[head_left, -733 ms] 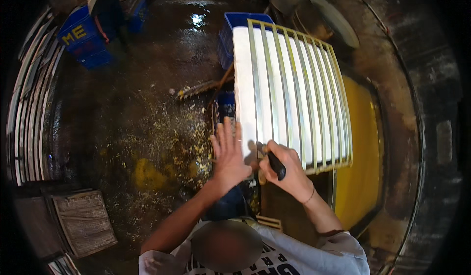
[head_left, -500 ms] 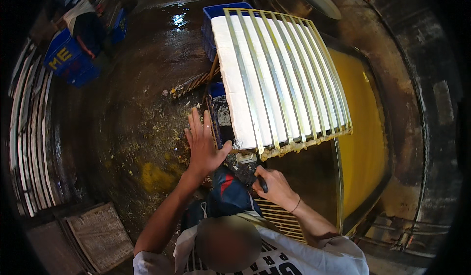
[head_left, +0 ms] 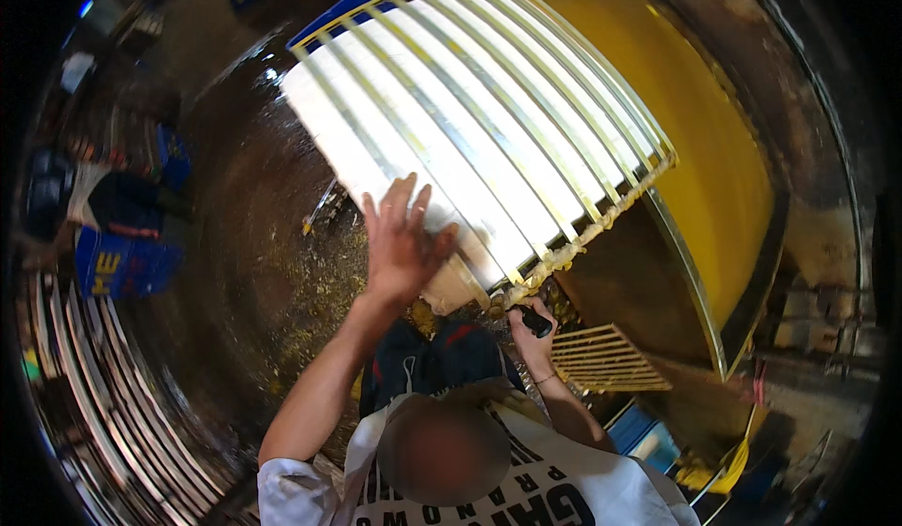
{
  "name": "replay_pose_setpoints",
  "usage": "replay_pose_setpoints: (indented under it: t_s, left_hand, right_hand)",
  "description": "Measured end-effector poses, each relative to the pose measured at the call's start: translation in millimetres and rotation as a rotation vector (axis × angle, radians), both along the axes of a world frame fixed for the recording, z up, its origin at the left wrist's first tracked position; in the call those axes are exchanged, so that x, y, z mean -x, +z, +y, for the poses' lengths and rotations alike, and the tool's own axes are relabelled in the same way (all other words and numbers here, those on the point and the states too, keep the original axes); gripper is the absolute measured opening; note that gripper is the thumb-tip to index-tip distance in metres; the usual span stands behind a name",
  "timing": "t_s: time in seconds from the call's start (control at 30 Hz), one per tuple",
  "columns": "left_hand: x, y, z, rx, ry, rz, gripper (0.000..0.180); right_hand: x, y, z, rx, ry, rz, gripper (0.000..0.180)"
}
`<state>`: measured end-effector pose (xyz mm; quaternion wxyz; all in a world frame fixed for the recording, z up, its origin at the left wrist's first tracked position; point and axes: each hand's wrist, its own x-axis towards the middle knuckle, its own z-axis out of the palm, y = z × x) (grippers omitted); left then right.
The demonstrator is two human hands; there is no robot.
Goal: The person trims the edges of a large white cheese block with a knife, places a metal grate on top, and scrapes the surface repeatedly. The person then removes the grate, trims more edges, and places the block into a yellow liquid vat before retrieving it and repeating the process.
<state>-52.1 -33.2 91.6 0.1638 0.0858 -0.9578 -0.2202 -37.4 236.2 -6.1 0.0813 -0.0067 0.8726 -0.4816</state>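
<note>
Before me lies a wide white slab (head_left: pixel 329 103), made of blocks set close together, under a rack of yellowish metal bars (head_left: pixel 440 73). Along the near edge of the rack runs a lumpy cream-coloured crust (head_left: pixel 564 255). My left hand (head_left: pixel 399 249) is spread open at the slab's near left edge, its fingers over the white surface. A beige piece (head_left: pixel 455 286) shows below that hand, at the slab's corner. Closed round a black-handled tool (head_left: pixel 536 321), my right hand (head_left: pixel 534 340) is just below the crusted edge; the tool's working end is hidden.
Yellow liquid or a coating fills a large vat (head_left: pixel 648 75) at the right. A slatted rack (head_left: pixel 611 359) leans near my right forearm. Part of a blue crate (head_left: pixel 331 19) shows behind the slab. At far left are a person (head_left: pixel 113 197), a blue bin (head_left: pixel 127 261) and long bars (head_left: pixel 108 385).
The view has swung, and the slab with its rack now reaches further left. My left hand has come from beside the slab onto its edge. My right hand still grips the tool.
</note>
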Motion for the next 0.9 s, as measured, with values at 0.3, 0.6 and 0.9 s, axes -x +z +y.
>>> replay_pose_setpoints:
  t_s: [0.3, 0.6, 0.9]
  left_hand:
    - [152, 9, -136, 0.051, -0.101, 0.272, 0.054]
    - [313, -19, -364, -0.039, -0.018, -0.163, 0.074]
    - [237, 141, -299, -0.79, -0.315, -0.366, 0.029]
  right_hand:
    - [-36, -48, -16, -0.014, 0.041, -0.127, 0.041]
    - [45, 91, -82, 0.548, -0.706, -0.127, 0.049]
    - [-37, 69, -36, 0.488, -0.887, 0.121, 0.024]
